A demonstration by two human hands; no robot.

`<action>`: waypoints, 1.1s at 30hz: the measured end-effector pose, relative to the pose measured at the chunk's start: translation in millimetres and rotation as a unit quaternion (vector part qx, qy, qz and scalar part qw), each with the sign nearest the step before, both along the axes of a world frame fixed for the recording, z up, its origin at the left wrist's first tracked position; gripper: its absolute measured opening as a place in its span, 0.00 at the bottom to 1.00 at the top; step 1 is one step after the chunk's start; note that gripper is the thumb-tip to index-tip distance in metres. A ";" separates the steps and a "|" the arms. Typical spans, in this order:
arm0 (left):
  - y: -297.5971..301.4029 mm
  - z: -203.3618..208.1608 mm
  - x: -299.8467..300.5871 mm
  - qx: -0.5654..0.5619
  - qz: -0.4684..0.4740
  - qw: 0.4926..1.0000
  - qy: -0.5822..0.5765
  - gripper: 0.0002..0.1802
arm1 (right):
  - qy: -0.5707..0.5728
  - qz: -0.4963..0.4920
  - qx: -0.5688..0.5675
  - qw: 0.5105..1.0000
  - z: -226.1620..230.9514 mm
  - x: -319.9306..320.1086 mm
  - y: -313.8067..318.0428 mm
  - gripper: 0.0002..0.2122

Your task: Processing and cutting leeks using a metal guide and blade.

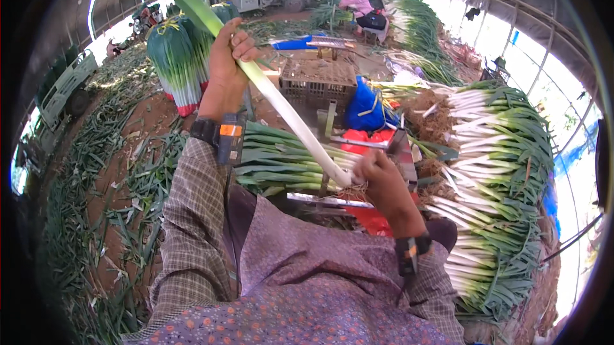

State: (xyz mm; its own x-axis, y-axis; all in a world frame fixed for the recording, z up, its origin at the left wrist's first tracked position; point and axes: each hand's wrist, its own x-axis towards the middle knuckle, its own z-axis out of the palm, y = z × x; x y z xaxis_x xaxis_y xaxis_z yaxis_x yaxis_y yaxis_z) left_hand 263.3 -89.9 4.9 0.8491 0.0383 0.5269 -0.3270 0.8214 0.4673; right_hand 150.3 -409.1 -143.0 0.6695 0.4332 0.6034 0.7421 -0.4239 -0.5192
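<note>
My left hand [231, 66] is wrapped round a long leek [291, 114] where its green leaves begin. The leek slants down to the right, its green top at the upper left and its root end low near my right hand [384, 182]. My right hand is closed beside the roots; what its fingers hold, if anything, is hidden. Under the held leek, a bundle of leeks [281, 159] lies in a metal-framed stand [320, 199], their green leaves to the left. Red plastic [371, 217] shows around the stand.
A long pile of leeks [489, 185] lies at the right, roots facing me. Tied leek bundles [176, 57] stand at the left. Ahead are a brown crate [316, 86] and a blue bag [368, 105]. Leaf scraps [137, 198] litter the ground. A person in pink [361, 2] sits farther off.
</note>
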 end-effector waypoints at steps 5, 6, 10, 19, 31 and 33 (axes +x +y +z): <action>-19.4 -21.7 7.2 0.087 0.158 0.981 0.066 0.09 | 0.433 0.021 -0.098 0.896 -44.1 -2.4 -65.0 0.12; -39.8 -24.8 1.2 0.075 0.162 0.980 0.091 0.07 | 0.357 -0.059 -0.055 0.931 -47.5 -3.0 -67.2 0.14; -83.1 -55.7 -13.3 0.014 0.055 0.993 0.106 0.07 | 0.184 -0.081 0.013 0.980 -0.7 6.2 -21.8 0.14; -113.6 -70.6 -4.1 -0.102 -0.065 0.991 0.049 0.15 | 0.240 -0.103 0.050 0.964 9.6 3.9 -62.1 0.13; 2.1 -154.7 64.2 -0.124 0.022 0.968 0.218 0.32 | 0.129 -0.253 -0.229 0.931 62.6 -7.4 -168.5 0.14; 2.8 -151.9 71.5 -0.112 0.139 0.946 0.272 0.32 | 0.140 -0.266 -0.232 0.925 54.0 10.9 -176.9 0.13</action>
State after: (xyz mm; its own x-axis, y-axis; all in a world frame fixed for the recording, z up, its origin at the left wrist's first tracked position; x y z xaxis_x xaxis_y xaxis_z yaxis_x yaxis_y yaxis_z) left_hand 334.9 -87.0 -147.0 0.9329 0.3587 -0.0331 -0.3058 0.8373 0.4533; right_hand 161.1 -586.0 -89.0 0.9642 0.1668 0.2062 0.2290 -0.9159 -0.3297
